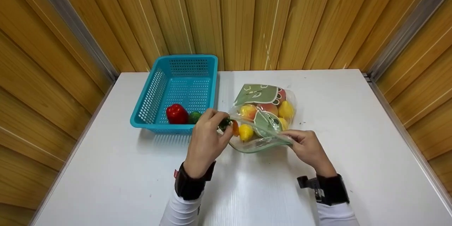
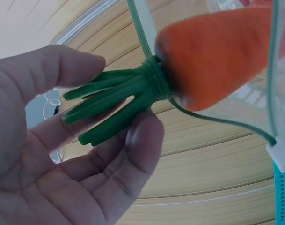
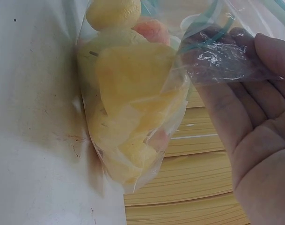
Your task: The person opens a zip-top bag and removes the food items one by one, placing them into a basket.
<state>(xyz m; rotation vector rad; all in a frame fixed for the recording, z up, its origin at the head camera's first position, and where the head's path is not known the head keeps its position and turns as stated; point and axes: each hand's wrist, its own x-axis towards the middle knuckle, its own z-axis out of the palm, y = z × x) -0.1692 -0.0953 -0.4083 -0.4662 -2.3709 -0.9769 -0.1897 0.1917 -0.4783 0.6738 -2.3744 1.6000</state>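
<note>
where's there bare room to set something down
Bare: the table right of the bag; its left front part, in front of the basket; the basket's back half, behind the red pepper. Crowded: the bag's mouth, where the left hand holds a carrot and the right hand grips the edge.

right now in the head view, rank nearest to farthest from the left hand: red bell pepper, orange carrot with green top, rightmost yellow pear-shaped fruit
1. Orange carrot with green top: pinched in the left hand.
2. Red bell pepper: left of the hand, in the blue plastic basket.
3. Rightmost yellow pear-shaped fruit: right of it, in the clear plastic bag.
</note>
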